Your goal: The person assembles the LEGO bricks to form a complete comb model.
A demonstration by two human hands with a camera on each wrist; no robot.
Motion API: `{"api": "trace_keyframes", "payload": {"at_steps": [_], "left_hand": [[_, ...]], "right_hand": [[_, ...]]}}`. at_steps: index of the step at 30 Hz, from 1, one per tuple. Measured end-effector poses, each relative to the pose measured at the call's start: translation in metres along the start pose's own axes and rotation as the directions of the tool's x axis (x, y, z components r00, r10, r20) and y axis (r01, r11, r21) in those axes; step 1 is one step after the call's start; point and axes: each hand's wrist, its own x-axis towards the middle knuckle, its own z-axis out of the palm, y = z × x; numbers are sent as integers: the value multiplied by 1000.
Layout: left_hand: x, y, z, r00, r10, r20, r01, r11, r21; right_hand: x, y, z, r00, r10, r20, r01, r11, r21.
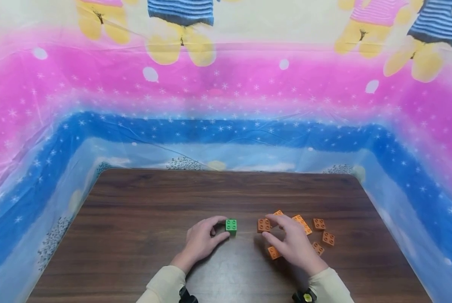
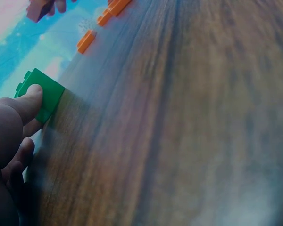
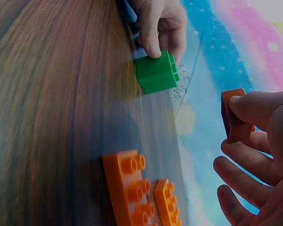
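My left hand [image 1: 201,240] pinches a green toy building brick [image 1: 231,226] by its sides, thumb toward me. Four-square studs face up, and in the left wrist view the green brick [image 2: 51,98] stands upright on the table. To its right, my right hand [image 1: 294,242] grips a brown toy brick [image 1: 264,225] between thumb and fingers. In the right wrist view this brown brick [image 3: 237,115] is held up off the table, with its hollow underside partly showing. A gap separates the two bricks. The other fingers of my right hand are spread below the brown brick.
Around my right hand lie orange bricks [image 1: 301,224], another orange brick [image 1: 274,253] partly under the hand, and brown bricks [image 1: 319,224] at the right. The dark wooden table [image 1: 154,198] ends at a printed pink and blue cloth [image 1: 226,130].
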Motion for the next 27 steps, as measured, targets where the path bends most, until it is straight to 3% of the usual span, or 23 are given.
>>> {"api": "trace_keyframes", "payload": {"at_steps": [27], "left_hand": [[0,0,0,1000,-7,-11,7,1000,-7]], "right_hand": [[33,-17,39,999,14,39,-19,993,115]]}}
